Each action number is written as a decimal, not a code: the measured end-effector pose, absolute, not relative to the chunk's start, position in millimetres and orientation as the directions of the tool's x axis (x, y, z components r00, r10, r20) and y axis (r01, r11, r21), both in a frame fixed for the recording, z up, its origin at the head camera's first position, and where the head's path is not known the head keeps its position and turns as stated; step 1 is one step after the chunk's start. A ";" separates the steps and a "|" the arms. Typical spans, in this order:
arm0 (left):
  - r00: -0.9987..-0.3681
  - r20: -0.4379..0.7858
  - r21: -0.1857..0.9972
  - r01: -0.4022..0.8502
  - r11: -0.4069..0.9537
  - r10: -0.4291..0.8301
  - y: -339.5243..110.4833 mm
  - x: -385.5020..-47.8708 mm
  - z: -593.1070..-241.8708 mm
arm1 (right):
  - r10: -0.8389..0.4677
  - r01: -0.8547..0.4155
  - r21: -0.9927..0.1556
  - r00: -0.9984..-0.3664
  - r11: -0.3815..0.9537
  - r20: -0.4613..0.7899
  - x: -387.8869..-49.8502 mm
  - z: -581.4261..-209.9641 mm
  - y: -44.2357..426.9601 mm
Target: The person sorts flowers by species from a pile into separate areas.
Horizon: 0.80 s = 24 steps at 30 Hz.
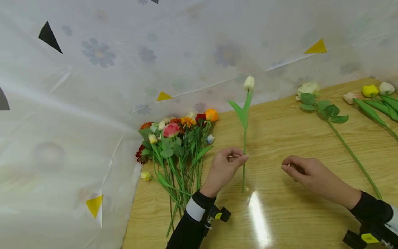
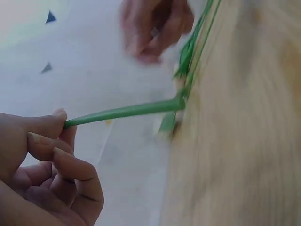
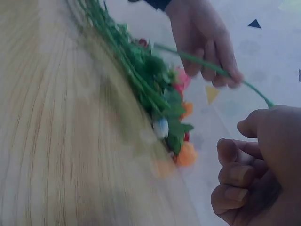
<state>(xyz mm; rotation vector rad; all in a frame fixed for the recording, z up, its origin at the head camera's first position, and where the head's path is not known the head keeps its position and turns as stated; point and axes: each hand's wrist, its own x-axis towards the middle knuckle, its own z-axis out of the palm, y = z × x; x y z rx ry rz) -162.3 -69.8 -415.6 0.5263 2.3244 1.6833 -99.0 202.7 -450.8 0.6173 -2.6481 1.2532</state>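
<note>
Left hand in a pinch on white tulip's stem; right hand loosely curled.

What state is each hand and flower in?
Left hand: pinching the white tulip
White tulip: held by its stem, bloom closed
Right hand: holding nothing, fingers loosely curled
White rose: lying on the table, bloom open
Flower heap at left: lying on the table
Tulips at far right: lying, blooms closed

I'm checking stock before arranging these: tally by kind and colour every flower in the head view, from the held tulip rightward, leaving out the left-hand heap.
White tulips: 2
Yellow tulip: 1
Pale pink tulip: 1
White rose: 1
Total: 5
</note>
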 end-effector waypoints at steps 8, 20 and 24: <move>-0.883 0.054 0.989 0.112 0.099 0.466 -24.6 -143.2 -420.3 | -0.423 -0.372 -0.901 -0.870 0.222 0.254 -98.1 -442.2 168.0; -0.860 0.074 0.987 0.135 0.086 0.505 -20.4 -138.1 -424.3 | -0.360 -0.379 -0.876 -0.895 0.299 0.264 -91.7 -443.8 183.3; -0.861 0.074 0.971 0.177 0.160 0.504 -35.1 -142.5 -426.1 | -0.269 -0.366 -0.818 -0.925 0.443 0.268 -93.8 -448.6 208.6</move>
